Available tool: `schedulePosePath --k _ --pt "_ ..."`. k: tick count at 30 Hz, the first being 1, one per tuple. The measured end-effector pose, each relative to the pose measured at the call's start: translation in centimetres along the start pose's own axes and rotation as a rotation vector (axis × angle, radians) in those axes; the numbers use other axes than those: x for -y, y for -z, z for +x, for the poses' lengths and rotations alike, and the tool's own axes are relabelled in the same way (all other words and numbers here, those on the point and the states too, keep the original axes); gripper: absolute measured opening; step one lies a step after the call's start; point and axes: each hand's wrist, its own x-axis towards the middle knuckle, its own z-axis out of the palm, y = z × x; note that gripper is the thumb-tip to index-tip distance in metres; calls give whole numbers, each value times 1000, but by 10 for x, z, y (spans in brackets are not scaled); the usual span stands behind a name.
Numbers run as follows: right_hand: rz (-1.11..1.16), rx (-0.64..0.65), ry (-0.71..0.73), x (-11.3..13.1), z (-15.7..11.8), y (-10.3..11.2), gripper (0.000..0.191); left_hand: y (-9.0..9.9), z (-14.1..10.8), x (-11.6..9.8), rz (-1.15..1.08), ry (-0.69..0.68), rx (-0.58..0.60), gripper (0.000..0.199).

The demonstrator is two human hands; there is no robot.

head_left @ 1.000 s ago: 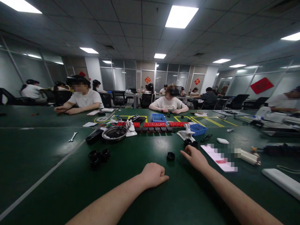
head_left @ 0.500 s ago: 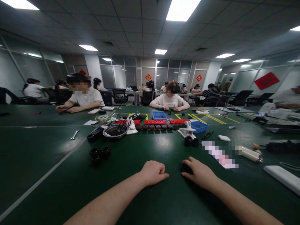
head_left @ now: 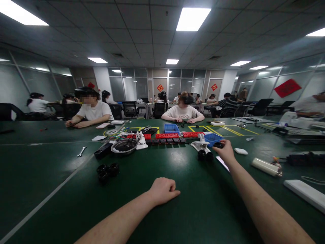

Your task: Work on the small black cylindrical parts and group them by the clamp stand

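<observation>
Green and broad, the bench (head_left: pixel 177 217) carries an open-ended wrench (head_left: pixel 81 151) at left, with a cluster of black round parts (head_left: pixel 108 172) nearer the middle and a metal dish (head_left: pixel 124 151) farther back. At near center, the left hand (head_left: pixel 161 190) rests with fingers curled in and thumb pointing right; nothing shows in its grasp, though its palm is hidden. To the right, a pair of black parts (head_left: pixel 201 155) sits against a white clip stand (head_left: pixel 200 146), just short of a blue tray (head_left: pixel 213 140). Beside that tray, the right hand (head_left: pixel 226 151) pinches one black round part (head_left: pixel 217 145) between thumb and fingers; whether it touches the bench cannot be told. Held only at the fingertips, the part could slip and, being round, roll off among its neighbors. A low swing leftward could knock the pair or jar the stand. The right wrist passes close to a pale flat item (head_left: pixel 222 163), which a dropped forearm might nudge, and a cream cylinder (head_left: pixel 265 166) lies farther right, liable to roll if bumped.
</observation>
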Motion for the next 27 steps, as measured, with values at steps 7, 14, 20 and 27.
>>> schedulePosePath --k 7,14,20,27 --pt "-260 -42 268 -30 -10 -26 40 -3 6 3 -29 -19 8 33" --pt "-368 363 360 -41 -12 -37 39 -1 9 4 -44 -20 31 34" --pt "-392 352 372 -32 -17 -26 48 -2 8 5 -19 -33 10 34" --pt "-257 166 572 43 -63 -25 42 -3 6 6 30 -46 -4 41"
